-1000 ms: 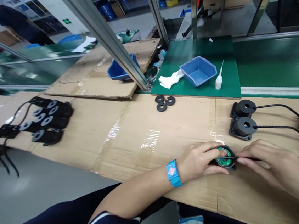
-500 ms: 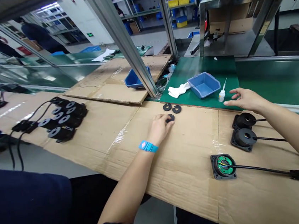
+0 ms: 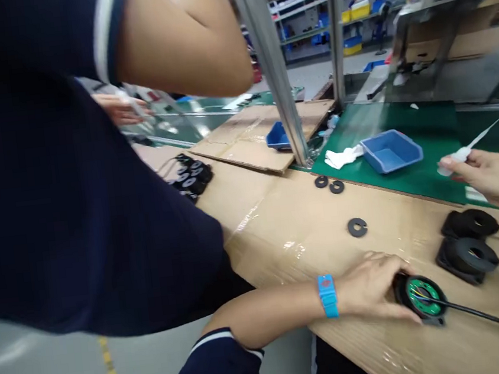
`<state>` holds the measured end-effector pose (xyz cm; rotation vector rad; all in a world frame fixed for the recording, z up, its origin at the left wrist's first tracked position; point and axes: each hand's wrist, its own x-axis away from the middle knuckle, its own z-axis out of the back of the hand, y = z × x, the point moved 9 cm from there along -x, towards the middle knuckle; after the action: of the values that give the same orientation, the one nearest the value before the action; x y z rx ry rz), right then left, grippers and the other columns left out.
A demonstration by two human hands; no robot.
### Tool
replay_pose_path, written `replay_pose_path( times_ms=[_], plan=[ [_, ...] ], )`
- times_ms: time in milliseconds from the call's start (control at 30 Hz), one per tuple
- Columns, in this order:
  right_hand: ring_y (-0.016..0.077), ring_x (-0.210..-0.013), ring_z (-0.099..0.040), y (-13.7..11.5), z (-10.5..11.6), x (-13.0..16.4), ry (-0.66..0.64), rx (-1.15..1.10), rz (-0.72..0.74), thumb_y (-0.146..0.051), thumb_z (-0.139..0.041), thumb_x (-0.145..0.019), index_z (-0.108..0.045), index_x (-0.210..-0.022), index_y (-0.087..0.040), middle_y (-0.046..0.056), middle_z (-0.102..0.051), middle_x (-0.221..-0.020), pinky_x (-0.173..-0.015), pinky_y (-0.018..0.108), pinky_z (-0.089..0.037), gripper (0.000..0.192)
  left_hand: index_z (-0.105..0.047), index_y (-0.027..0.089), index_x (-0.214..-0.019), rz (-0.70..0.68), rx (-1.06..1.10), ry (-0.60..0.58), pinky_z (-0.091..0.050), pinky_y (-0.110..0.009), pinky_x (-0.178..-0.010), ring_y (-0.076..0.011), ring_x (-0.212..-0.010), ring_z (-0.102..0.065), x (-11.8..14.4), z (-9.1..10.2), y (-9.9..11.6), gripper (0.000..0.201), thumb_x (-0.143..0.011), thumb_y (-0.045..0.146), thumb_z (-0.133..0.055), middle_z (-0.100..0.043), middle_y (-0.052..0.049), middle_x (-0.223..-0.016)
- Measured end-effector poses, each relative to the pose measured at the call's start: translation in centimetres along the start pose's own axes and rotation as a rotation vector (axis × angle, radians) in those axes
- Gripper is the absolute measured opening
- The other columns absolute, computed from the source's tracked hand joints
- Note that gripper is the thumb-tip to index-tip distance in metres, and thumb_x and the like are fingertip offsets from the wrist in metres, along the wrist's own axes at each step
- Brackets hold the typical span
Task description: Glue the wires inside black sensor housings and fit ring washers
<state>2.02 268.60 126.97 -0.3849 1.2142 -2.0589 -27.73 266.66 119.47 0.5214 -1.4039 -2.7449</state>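
Lower right of frame, left hand [image 3: 371, 287] steadies the green-cored motor unit [image 3: 420, 298] on the cardboard worktop [image 3: 280, 225]; right hand [image 3: 493, 176] grips the glue bottle [image 3: 462, 154]. Gluing step; next needs the nozzle over the core.

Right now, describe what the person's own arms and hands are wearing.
Both hands are bare, no gloves. The left hand has a bright blue strap round its wrist, and a dark navy short sleeve with a white stripe at the cuff covers the upper arm. The right hand and its forearm show nothing worn.
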Motion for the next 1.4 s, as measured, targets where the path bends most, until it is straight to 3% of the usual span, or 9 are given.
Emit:
replay_pose_path(
  times_ms=[133,267,433,533,767,1000,1167,1300,1400],
  plan=[
    [0.0197,-0.096,-0.067,-1.0,3.6,9.2,0.037,-0.369,-0.02,-0.063,-0.076,-0.08,-0.069,-0.104,-0.026,0.006,-0.07,-0.107,-0.093,0.036,-0.056,0.045,-0.056,0.019,-0.123,0.063,0.058,0.03,-0.054,-0.049,-0.104,-0.033,-0.119,-0.068,0.4,-0.3,0.0,0.062,-0.078,0.049,-0.085,-0.07,-0.015,-0.126],
    [0.0144,-0.066,-0.047,-0.6,5.6,17.7,0.101,-0.606,-0.072,-0.068,-0.063,-0.091,-0.069,-0.115,-0.03,-0.001,-0.05,-0.076,-0.061,0.027,-0.052,0.045,-0.053,0.021,-0.123,0.141,0.084,0.034,-0.053,-0.052,-0.106,-0.0344,-0.126,-0.064,-0.1,-0.7,0.2,0.062,-0.078,0.049,-0.085,-0.067,-0.015,-0.132],
    [0.0111,-0.052,-0.015,1.7,4.4,24.4,0.143,-0.997,-0.221,-0.056,-0.063,-0.096,-0.064,-0.093,-0.026,-0.006,-0.032,-0.062,-0.041,0.019,-0.027,0.03,-0.053,0.021,-0.116,0.103,0.084,0.073,-0.061,-0.047,-0.094,-0.0284,-0.107,-0.071,-1.2,-0.6,2.7,0.047,-0.083,0.042,-0.08,-0.069,-0.01,-0.115],
    [0.0098,-0.05,-0.014,3.3,1.8,27.0,0.118,-1.057,-0.352,-0.055,-0.065,-0.095,-0.057,-0.081,-0.024,-0.007,-0.033,-0.059,-0.042,0.019,-0.034,0.035,-0.048,0.022,-0.129,-0.088,0.003,0.1,-0.062,-0.043,-0.092,-0.0257,-0.104,-0.071,-1.4,-0.1,5.2,0.053,-0.087,0.038,-0.076,-0.068,-0.01,-0.114],
    [0.0081,-0.049,-0.024,4.3,-0.5,25.5,0.097,-1.014,-0.396,-0.056,-0.073,-0.09,-0.057,-0.085,-0.024,-0.009,-0.04,-0.056,-0.072,0.021,-0.053,0.037,-0.066,0.024,-0.111,-0.406,-0.197,-0.116,-0.063,-0.039,-0.089,-0.024,-0.106,-0.069,-0.1,-2.3,7.5,0.016,-0.098,0.031,-0.062,-0.063,-0.013,-0.122],
    [0.0052,-0.046,-0.018,5.2,0.9,24.6,0.138,-1.016,-0.404,-0.056,-0.086,-0.077,-0.065,-0.086,-0.023,-0.01,-0.032,-0.057,-0.039,0.015,-0.026,0.039,-0.072,0.019,-0.107,-0.406,-0.298,-0.082,-0.064,-0.037,-0.087,-0.0242,-0.105,-0.069,0.1,-1.8,7.4,0.02,-0.099,0.032,-0.058,-0.063,-0.015,-0.122],
    [0.0073,-0.047,-0.019,5.4,3.7,25.1,0.307,-0.905,-0.295,-0.063,-0.083,-0.077,-0.072,-0.081,-0.024,-0.008,-0.028,-0.055,-0.037,0.019,-0.021,0.041,-0.071,0.019,-0.096,-0.381,-0.317,-0.08,-0.064,-0.04,-0.082,-0.0257,-0.099,-0.069,0.3,-1.6,7.6,0.016,-0.098,0.031,-0.06,-0.063,-0.015,-0.119],
    [0.0114,-0.048,-0.026,4.1,4.1,25.6,0.29,-0.793,-0.185,-0.065,-0.069,-0.088,-0.068,-0.078,-0.027,-0.004,-0.033,-0.056,-0.042,0.027,-0.022,0.04,-0.064,0.021,-0.102,-0.349,-0.305,-0.074,-0.064,-0.041,-0.079,-0.0262,-0.096,-0.071,0.6,-1.5,7.6,0.013,-0.095,0.032,-0.065,-0.066,-0.015,-0.118],
    [0.0139,-0.054,-0.037,3.1,4.2,26.4,0.244,-0.673,-0.061,-0.066,-0.066,-0.09,-0.068,-0.084,-0.028,-0.001,-0.048,-0.066,-0.048,0.032,-0.03,0.038,-0.053,0.02,-0.114,-0.331,-0.218,-0.026,-0.064,-0.041,-0.077,-0.0247,-0.092,-0.073,0.7,-1.1,7.7,0.032,-0.09,0.029,-0.072,-0.072,-0.015,-0.115]
  ],
)
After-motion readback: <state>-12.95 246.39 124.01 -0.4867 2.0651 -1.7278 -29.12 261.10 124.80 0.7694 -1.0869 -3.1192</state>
